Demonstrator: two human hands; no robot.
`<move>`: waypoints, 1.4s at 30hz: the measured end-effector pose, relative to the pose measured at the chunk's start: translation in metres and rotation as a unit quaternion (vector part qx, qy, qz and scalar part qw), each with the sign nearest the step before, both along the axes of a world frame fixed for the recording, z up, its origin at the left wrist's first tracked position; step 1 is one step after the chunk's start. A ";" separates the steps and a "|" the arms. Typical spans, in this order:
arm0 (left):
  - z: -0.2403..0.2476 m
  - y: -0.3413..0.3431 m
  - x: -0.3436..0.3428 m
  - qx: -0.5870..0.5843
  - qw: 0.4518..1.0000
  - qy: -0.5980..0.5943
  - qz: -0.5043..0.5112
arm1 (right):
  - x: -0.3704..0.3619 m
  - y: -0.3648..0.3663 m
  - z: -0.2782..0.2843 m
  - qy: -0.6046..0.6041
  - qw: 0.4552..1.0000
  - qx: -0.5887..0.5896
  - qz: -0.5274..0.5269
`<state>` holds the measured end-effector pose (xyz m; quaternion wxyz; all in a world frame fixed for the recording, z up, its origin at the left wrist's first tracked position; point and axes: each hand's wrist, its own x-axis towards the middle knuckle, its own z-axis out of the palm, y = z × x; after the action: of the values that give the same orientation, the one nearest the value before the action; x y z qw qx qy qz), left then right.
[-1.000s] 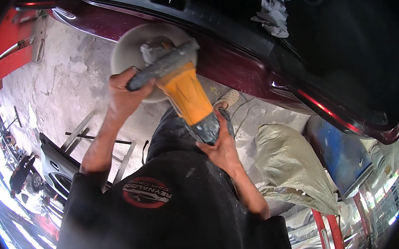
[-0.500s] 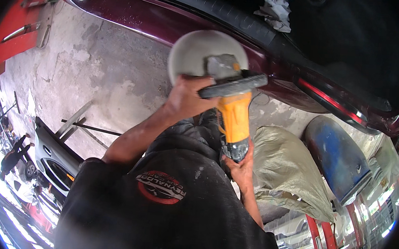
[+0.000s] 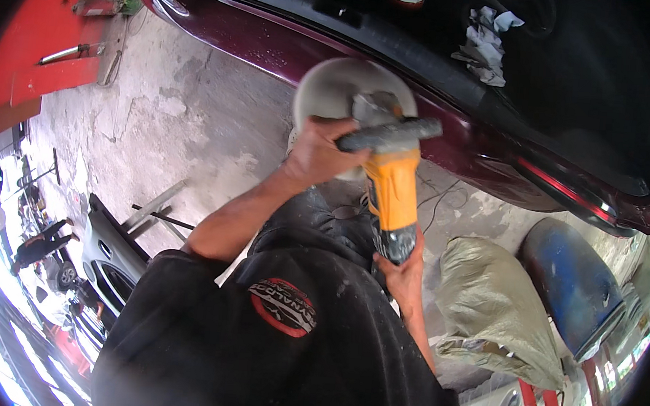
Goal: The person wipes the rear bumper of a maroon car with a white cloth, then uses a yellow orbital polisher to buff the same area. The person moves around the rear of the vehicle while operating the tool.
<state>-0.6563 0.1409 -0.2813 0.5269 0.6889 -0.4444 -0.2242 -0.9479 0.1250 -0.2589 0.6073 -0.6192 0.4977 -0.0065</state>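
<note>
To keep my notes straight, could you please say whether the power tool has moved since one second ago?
Yes: the power tool has moved right, nearer the red tail light.

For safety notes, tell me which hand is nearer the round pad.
Left. The left hand grips the dark handle, close to the round pad; the right hand holds the rear end of the yellow tool, farther away.

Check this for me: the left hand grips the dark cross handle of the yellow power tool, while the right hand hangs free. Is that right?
Not quite: the right hand is not free. The head view shows it holding the dark rear end of the yellow power tool, while the left hand grips the dark cross handle.
</note>
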 end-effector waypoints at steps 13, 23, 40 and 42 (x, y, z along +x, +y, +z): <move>0.016 0.127 0.266 0.169 0.974 -0.030 0.147 | 0.276 0.071 -0.049 -0.063 0.993 0.050 0.083; 0.016 0.097 0.173 0.156 0.987 -0.045 0.004 | 0.176 0.087 -0.038 -0.010 1.000 0.013 0.022; -0.019 -0.064 -0.080 0.028 0.964 0.004 -0.264 | -0.041 0.092 -0.024 0.037 0.956 -0.006 -0.293; -0.016 -0.061 -0.073 0.019 0.968 -0.014 -0.250 | -0.039 0.090 -0.026 0.024 0.957 -0.003 -0.290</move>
<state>-0.7290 0.0800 -0.2973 0.4344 0.5688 -0.6058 -0.3474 -0.9871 0.2148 -0.2848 0.5652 -0.4502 0.6702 -0.1695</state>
